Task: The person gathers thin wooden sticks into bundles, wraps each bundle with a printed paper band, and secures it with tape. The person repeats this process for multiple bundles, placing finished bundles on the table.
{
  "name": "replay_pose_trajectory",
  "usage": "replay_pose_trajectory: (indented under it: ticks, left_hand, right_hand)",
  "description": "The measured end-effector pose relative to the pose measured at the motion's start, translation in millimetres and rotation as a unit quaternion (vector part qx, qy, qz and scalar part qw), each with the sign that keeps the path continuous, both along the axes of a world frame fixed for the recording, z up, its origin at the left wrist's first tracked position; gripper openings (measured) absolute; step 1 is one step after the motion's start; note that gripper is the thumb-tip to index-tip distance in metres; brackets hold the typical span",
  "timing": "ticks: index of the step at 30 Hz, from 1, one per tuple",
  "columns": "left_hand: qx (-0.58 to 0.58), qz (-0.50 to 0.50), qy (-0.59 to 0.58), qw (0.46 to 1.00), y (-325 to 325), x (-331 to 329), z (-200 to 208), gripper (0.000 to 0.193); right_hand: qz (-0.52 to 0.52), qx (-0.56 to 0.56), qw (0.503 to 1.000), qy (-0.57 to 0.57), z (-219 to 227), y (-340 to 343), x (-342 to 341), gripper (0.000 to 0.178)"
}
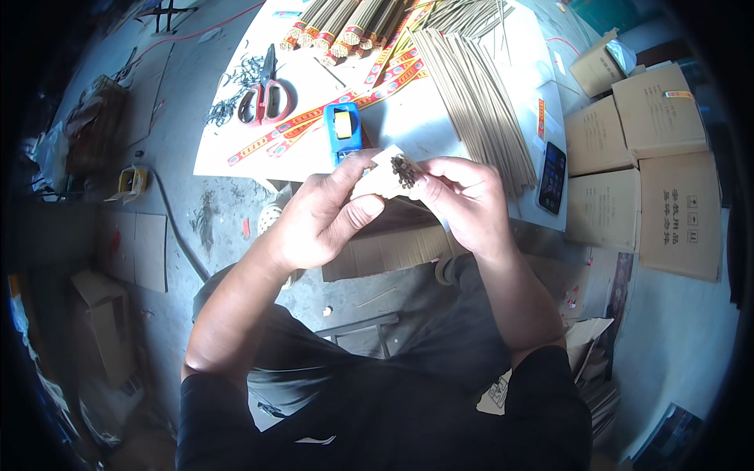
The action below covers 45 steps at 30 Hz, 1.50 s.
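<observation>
A small stick bundle [404, 170], partly wrapped in a pale paper sheet [375, 181], is held between both hands, near the front edge of the desk [305, 74]. The ends of the sticks are turned upward, toward the viewer.

The fingers of the left hand [323, 222] are closed on the paper sheet: the thumb is laid along its near side and the index finger is bent over its far side. The fingers of the right hand [470, 206] are nearly closed at the opposite side, with the thumb tip pressed beside the stick ends and the index finger curved behind. The remaining fingers are partly hidden; their contact cannot be told.

A blue tape dispenser [342, 129] is placed just beyond the left fingers, near the front edge. Red-and-yellow strips [318, 116] are laid diagonally behind it. Scissors [265, 98] are positioned farther left, handles toward the front edge. Loose sticks [479, 110] are spread beyond the right hand and extended to the front edge. A phone [552, 179] is set near the right edge, and finished bundles [342, 23] are stacked at the far side.

Open room is found on the desk between the dispenser and the loose sticks, and between the scissors and the finished bundles. Below the hands, a cardboard piece [385, 255] is seen beneath the front edge.
</observation>
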<state>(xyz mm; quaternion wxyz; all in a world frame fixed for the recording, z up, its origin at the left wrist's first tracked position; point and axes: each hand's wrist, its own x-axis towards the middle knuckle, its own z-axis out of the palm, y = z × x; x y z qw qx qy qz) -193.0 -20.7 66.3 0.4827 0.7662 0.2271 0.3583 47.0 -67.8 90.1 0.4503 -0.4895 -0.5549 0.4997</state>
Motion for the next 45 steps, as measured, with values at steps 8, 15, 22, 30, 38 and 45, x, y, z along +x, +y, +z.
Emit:
replay_pose_trajectory:
  ticks: [8,15,22,30,38,45]
  left_hand:
    - [-0.008,-0.011,0.019,1.0,0.3,-2.9,0.2,0.047]
    - [-0.066,-0.029,0.032,0.997,-0.8,-6.3,-1.8,0.053]
    - [-0.055,-0.032,0.013,0.998,1.9,-7.3,-3.9,0.054]
    - [-0.032,-0.018,0.009,0.999,1.4,-5.1,-3.4,0.046]
    - [-0.108,-0.014,0.053,0.993,3.2,-8.5,6.0,0.046]
    - [-0.107,0.03,0.07,0.991,7.2,-6.6,-2.6,0.037]
  right_hand:
    - [0.011,-0.007,0.999,0.044,-2.4,-3.0,-3.9,0.017]
    - [0.004,0.014,1.0,-0.002,-6.4,-2.9,-5.3,0.016]
    - [-0.02,0.001,1.0,-0.011,-1.4,-5.8,-8.6,0.016]
    - [-0.021,0.011,1.0,-0.017,-5.6,-5.4,-8.9,0.016]
    - [-0.037,0.072,0.996,-0.046,-12.0,-8.5,-10.5,0.026]
    - [0.001,0.186,0.982,-0.037,-22.4,-3.3,4.1,0.021]
